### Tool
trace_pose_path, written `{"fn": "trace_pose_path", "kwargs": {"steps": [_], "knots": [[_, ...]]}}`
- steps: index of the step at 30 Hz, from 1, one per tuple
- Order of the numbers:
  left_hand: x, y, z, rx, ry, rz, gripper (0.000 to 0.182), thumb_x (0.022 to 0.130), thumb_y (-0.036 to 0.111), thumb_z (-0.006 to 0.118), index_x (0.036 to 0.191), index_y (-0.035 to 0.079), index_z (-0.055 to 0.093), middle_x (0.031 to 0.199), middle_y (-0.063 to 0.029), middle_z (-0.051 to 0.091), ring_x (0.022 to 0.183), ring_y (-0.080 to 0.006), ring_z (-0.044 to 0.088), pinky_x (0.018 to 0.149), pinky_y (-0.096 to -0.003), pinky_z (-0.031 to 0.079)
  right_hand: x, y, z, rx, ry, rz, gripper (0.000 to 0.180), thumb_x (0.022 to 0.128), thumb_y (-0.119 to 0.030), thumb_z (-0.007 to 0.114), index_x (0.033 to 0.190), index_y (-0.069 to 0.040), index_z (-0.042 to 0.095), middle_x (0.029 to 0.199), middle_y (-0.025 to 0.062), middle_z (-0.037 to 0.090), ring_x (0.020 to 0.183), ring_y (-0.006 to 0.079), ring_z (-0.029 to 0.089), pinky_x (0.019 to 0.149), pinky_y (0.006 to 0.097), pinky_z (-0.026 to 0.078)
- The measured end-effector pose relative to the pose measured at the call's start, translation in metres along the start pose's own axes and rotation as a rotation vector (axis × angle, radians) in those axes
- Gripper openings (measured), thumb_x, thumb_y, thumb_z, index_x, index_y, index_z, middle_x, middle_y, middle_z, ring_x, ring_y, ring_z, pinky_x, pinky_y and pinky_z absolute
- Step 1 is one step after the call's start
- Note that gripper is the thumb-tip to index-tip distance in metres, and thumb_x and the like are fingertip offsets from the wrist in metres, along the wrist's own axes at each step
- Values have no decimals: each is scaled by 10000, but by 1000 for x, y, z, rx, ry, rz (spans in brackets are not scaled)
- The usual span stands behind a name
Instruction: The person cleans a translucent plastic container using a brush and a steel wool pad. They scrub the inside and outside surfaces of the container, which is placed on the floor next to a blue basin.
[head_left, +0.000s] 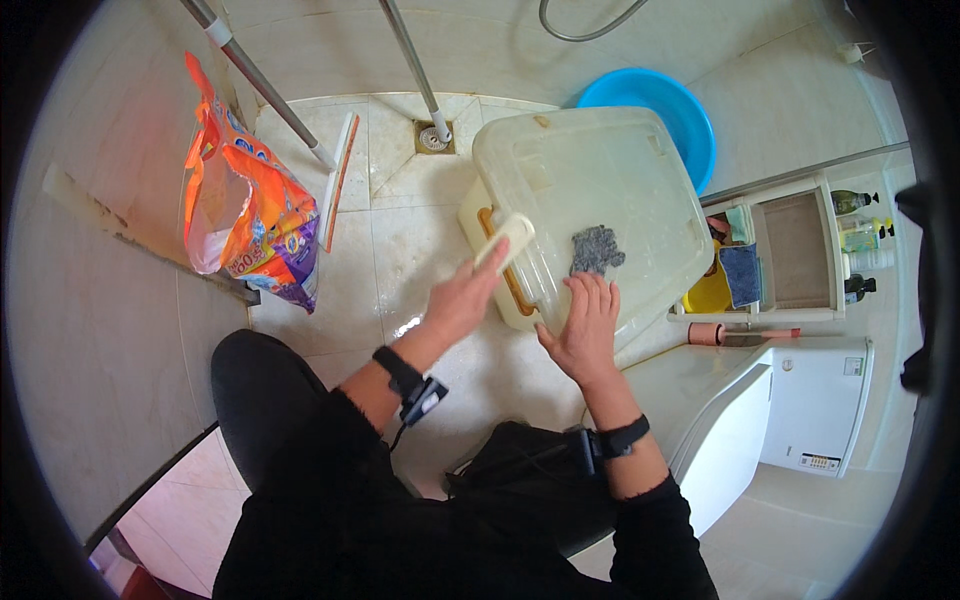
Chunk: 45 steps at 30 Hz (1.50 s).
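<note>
My left hand (463, 301) grips a cream plastic scrubbing brush (514, 235), its underside hidden, above the left edge of a storage box lid. A small dark grey cloth (596, 250) lies crumpled on that translucent lid (637, 180). At the cloth's near edge rest the fingertips of my right hand (586, 324), with the thumb spread away from the fingers. The closed plastic storage box (480, 214) stands on the tiled floor, and a yellow-brown handle (517, 289) shows on its left side.
An open orange detergent bag (274, 217) leans by the left wall, near a floor squeegee (341, 184). Another metal pole (412, 64) stands at the floor drain (431, 137). Behind the box sits a blue basin (694, 127). A shelf rack (795, 307) and a white toilet (724, 435) flank the right side.
</note>
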<state>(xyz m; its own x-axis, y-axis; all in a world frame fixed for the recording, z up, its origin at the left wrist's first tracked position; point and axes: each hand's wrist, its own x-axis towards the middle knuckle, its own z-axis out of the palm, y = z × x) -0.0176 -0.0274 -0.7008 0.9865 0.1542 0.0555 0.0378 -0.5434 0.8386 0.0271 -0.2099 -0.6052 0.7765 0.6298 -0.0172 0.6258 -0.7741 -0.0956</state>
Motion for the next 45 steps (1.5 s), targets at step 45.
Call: {"fn": "trace_pose_path", "kwargs": {"steps": [45], "knots": [[23, 62, -18, -415, -427, -193, 641, 903, 72, 396, 1461, 158, 91, 1163, -255, 533, 941, -321, 590, 775, -390, 470, 1, 52, -5, 84, 13, 38, 814, 598, -261, 674, 1328, -59, 377, 1468, 157, 260, 1383, 326, 177, 1104, 509, 136]]}}
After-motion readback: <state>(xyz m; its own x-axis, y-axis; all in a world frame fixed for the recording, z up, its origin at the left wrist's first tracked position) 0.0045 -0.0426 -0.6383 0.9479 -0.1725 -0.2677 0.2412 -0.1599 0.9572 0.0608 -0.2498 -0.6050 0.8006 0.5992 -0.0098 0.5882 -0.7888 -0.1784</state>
